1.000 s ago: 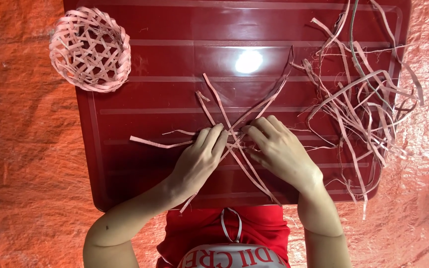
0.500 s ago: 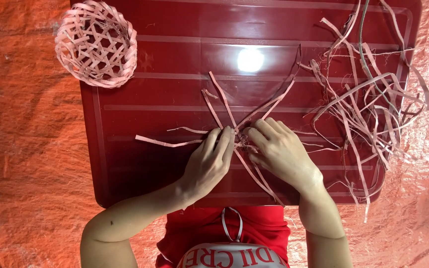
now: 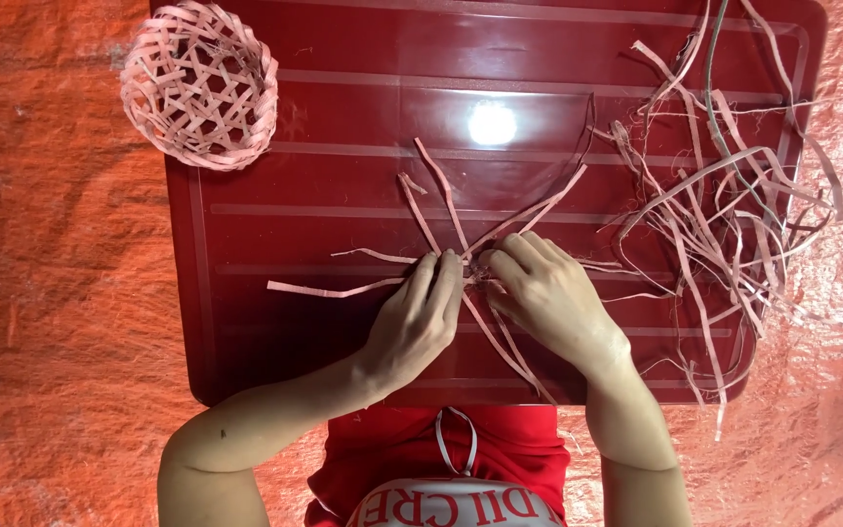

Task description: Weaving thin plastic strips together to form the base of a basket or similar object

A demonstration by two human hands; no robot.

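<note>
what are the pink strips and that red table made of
Pink strips: thin, flat and matte, curling and fraying at the ends, so likely split cane, bamboo or plastic strapping; unclear which. Red table: probably moulded plastic, glossy, with a sharp lamp glare and raised ridges across its top.

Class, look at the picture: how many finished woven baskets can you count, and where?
1. The one woven basket, round and pink, sits at the far left corner of the red table. None appear hidden.

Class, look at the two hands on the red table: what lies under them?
Under the left hand and right hand lie crossed pink strips on the red table, fanning outward. The point where the strips cross is covered by the fingers, so its weave cannot be seen.
</note>
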